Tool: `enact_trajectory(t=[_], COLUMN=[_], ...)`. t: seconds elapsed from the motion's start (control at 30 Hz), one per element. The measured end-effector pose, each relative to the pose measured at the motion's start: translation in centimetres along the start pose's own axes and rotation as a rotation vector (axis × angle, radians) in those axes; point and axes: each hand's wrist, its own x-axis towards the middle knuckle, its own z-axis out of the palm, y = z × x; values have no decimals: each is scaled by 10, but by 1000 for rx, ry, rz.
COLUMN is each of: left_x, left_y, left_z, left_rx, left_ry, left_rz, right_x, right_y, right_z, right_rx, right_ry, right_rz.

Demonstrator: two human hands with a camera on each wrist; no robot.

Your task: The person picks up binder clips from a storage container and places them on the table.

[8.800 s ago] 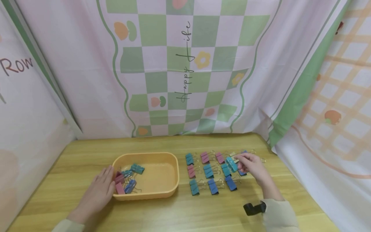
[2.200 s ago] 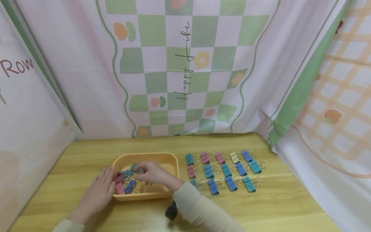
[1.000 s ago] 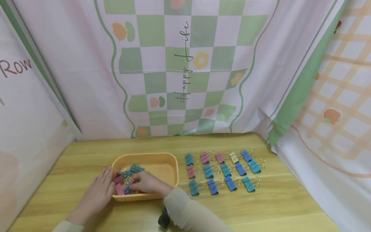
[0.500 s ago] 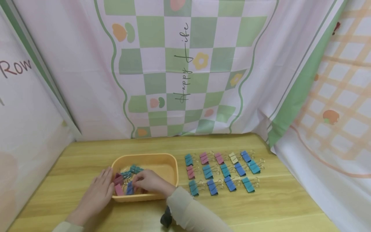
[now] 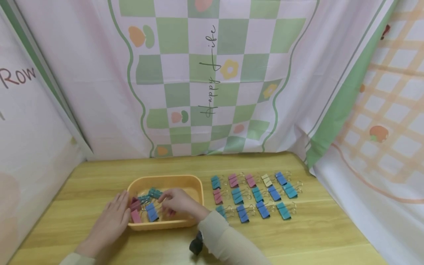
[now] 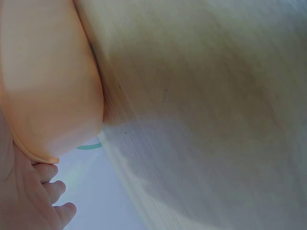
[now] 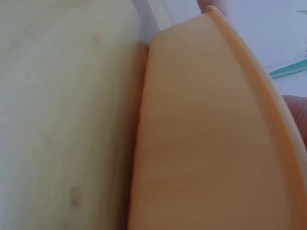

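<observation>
A yellow-orange plastic tray (image 5: 185, 223) stands on the table. In the head view my left hand (image 5: 112, 221) rests along its left rim with fingers extended. The left wrist view shows that hand's fingertips (image 6: 56, 190) by the tray's rim. Over the tray's inside, my right hand (image 5: 179, 201) has bent, loose fingers just right of a blue binder clip (image 5: 152, 212). That clip lies with its wire handles toward the hand. Pink binder clips (image 5: 135, 216) and teal binder clips (image 5: 154, 193) lie at the tray's left. The right wrist view mostly shows the tray's outer wall (image 7: 201, 129).
Right of the tray, binder clips lie in three rows, handles pointing right, among them a pink one (image 5: 233, 180), a yellow one (image 5: 267, 180) and a teal one (image 5: 283, 211). A printed curtain (image 5: 212, 92) hangs behind the wooden table (image 5: 265, 243).
Earlier my right hand set a teal clip among the rows, then came back to the tray. It handled the blue clip, which now lies turned, and the hand has shifted right. My left hand stayed put.
</observation>
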Motion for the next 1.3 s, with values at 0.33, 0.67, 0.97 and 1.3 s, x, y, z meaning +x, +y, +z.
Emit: enact_trajectory(t=[0.33, 0.67, 0.97, 1.3], left_x=[0, 1, 1, 1], left_y=[-1, -2, -2, -1], left_z=[0, 1, 1, -1], left_rx=[21, 19, 28, 41], left_ry=[12, 3, 12, 17], left_rz=[8, 12, 15, 26], right_x=[-6, -30, -37, -59], right_y=[-6, -27, -17, -23], right_z=[-29, -62, -92, -127], right_rx=[14, 17, 19, 9], right_ry=[50, 54, 126, 195], right_rz=[-39, -70, -75, -102])
